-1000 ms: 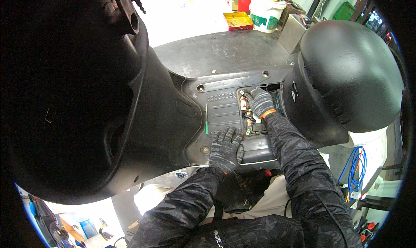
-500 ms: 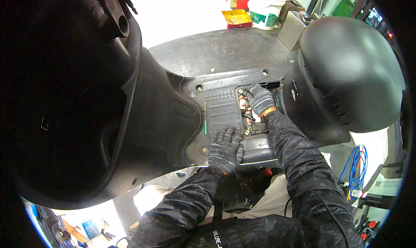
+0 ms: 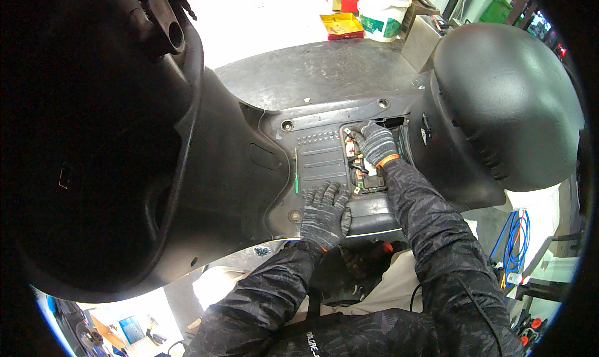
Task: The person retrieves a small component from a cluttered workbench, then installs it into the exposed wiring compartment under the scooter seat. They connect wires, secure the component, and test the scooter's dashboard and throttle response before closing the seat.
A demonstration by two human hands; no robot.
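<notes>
Across the middle of the frame lies the scooter floorboard (image 3: 268, 170), both my gloved hands on it.

At right the black seat (image 3: 505, 107) bulges largest. Centre, an open battery compartment (image 3: 368, 163) shows wires and a battery. My right hand (image 3: 374, 141) reaches into its upper end, fingers curled on something I cannot make out. My left hand (image 3: 324, 210) rests flat, fingers spread, just left of the opening. A green-handled screwdriver (image 3: 296, 176) lies near, untouched.

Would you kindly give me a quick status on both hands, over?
Left hand flat on scooter floor panel. Right hand inside open compartment, among wiring. Green screwdriver lying loose alongside.
</notes>
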